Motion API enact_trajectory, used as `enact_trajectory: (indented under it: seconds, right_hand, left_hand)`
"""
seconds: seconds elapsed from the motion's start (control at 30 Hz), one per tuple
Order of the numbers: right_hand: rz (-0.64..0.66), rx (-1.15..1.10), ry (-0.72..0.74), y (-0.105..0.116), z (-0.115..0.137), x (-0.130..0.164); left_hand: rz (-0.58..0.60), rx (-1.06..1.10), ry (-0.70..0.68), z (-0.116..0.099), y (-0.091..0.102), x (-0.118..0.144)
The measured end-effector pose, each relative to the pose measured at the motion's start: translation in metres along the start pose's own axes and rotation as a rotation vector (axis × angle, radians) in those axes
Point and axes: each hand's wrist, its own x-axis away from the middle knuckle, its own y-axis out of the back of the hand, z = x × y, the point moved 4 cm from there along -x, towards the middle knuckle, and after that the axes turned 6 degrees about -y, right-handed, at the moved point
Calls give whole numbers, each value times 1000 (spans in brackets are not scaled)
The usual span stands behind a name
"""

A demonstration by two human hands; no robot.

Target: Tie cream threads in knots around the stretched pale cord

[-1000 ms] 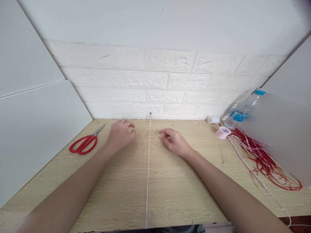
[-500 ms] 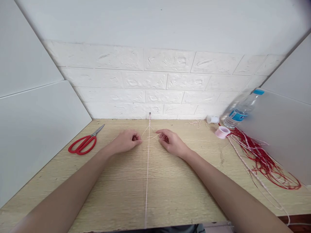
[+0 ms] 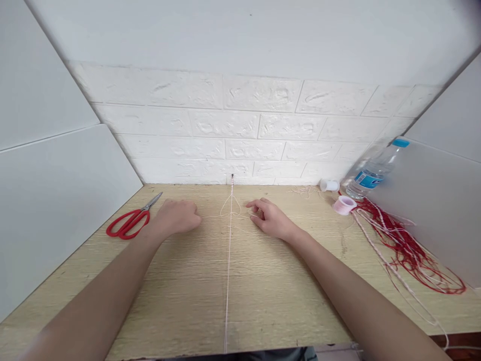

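Observation:
A taut pale cord (image 3: 228, 271) runs from a short braided section (image 3: 232, 188) at the wall toward the table's front edge. Just below the braid, a thin cream thread (image 3: 221, 206) forms loose loops around the cord. My left hand (image 3: 178, 217) is closed in a fist to the left, pinching one end of this thread, which stretches sideways from the cord. On the other side, my right hand (image 3: 273, 219) rests near the table, thumb and forefinger apart. Thread reaches its fingers, but no grip on it shows.
Red-handled scissors (image 3: 130, 223) lie beside my left forearm. At the right are a pink spool (image 3: 344, 205), a white spool (image 3: 329, 185), a water bottle (image 3: 370, 175) and a heap of red cords (image 3: 409, 245). A white brick-patterned wall (image 3: 240, 125) bounds the back.
My left hand has moved left, drawing the thread out, and the loops around the cord have become smaller. My right hand has shifted slightly right and its thumb and forefinger have spread.

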Motion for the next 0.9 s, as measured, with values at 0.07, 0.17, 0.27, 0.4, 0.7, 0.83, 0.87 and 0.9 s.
enact_trajectory:
  seconds: [0.07,0.17,0.27,0.4,0.7,0.83,0.87,0.9]
  right_hand:
    - [-1,37,-2,3,-1,0]
    - [-27,81,-3,5,0,1]
    - [-64,96,24,5,5,3]
    - [-48,133,35,1,10,3]
    - [63,126,-21,6,3,1]
    - [1,148,20,10,7,2]
    - [-32,151,34,9,9,2]
    - [-57,150,42,8,10,2]
  left_hand:
    - [-42,22,-19,-6,1,0]
    - [-80,168,-86,-20,-2,0]
    - [-67,345,-158,-32,-8,-1]
    - [-44,462,-208,-39,-15,-1]
    - [14,535,-148,-23,-10,-3]
    - [11,568,-166,-23,-8,-3]
    - [2,585,-173,-25,-7,-2]
    - [-6,604,-177,-27,-6,-2]
